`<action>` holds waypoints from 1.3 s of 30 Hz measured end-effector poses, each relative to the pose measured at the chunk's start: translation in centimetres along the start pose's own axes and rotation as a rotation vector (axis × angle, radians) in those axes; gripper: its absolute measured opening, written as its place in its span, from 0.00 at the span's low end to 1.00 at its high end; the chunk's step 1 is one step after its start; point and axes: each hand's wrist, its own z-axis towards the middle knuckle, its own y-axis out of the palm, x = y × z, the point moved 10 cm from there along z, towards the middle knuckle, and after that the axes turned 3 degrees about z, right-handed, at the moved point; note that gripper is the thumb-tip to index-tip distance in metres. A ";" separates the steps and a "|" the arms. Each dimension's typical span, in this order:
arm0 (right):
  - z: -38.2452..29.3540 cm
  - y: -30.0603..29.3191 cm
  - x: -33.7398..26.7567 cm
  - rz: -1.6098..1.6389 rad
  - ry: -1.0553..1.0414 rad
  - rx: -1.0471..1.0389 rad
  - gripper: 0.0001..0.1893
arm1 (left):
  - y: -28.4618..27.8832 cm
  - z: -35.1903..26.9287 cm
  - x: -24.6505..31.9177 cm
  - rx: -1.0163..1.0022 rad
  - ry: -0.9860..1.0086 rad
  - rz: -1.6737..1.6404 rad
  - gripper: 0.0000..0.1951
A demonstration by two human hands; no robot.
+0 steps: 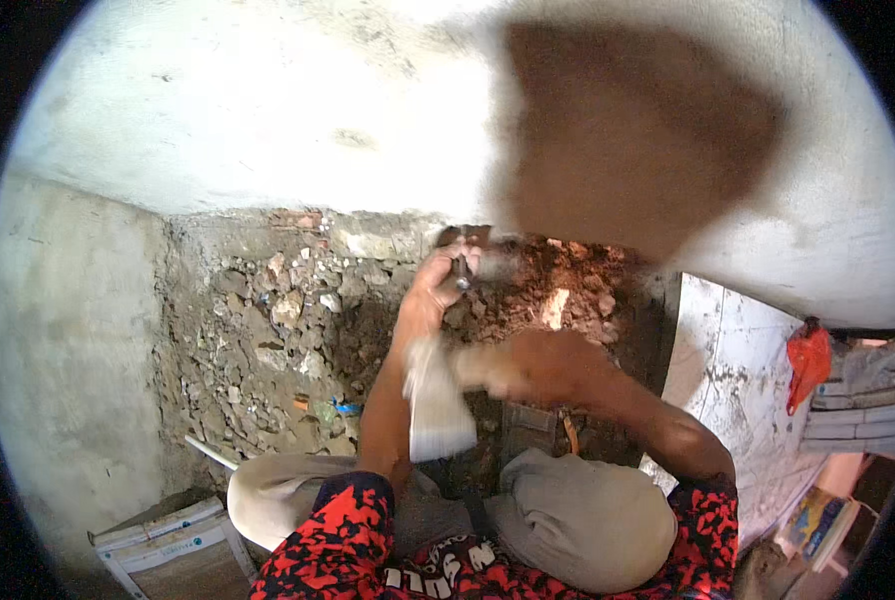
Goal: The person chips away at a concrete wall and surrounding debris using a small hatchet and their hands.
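My left hand (436, 277) is closed around a dark metal bar tool (462, 276), possibly a chisel, at the foot of the white plastered wall (305, 135). Nearer to me, my right hand (489, 369) is blurred by motion, with its fingers curled. A pale, flat tool with a flared end (440, 409), also blurred, extends from that hand over my left forearm; its exact kind cannot be told. Reddish broken rubble (582, 277) lies to the right of my left hand, with a light-coloured chip (555, 307) on it.
Stones and dry soil (282, 337) cover the ground at left. A grey side wall (72, 337) stands beyond. Tile boxes (166, 544) sit at lower left. At right are a white panel (747, 360), a red plastic bag (807, 364) and stacked boxes (856, 424).
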 end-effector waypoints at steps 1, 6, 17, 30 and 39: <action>-1.2 2.8 -1.5 -0.243 -0.089 -0.155 0.20 | -1.1 0.1 0.0 0.066 0.034 -0.171 0.11; -1.1 1.0 2.4 -0.505 0.076 -0.272 0.21 | 0.1 1.0 -0.1 0.124 0.078 -0.252 0.11; -1.4 2.8 5.2 -0.497 0.069 -0.313 0.23 | 1.5 -0.4 -1.2 0.194 0.012 -0.287 0.06; -4.8 2.0 6.5 -0.176 0.195 0.140 0.32 | -1.0 -0.2 -2.7 -0.072 0.052 0.007 0.15; -4.9 2.6 6.6 -0.181 0.207 0.120 0.32 | 0.6 -2.9 -0.7 0.098 0.097 -0.005 0.12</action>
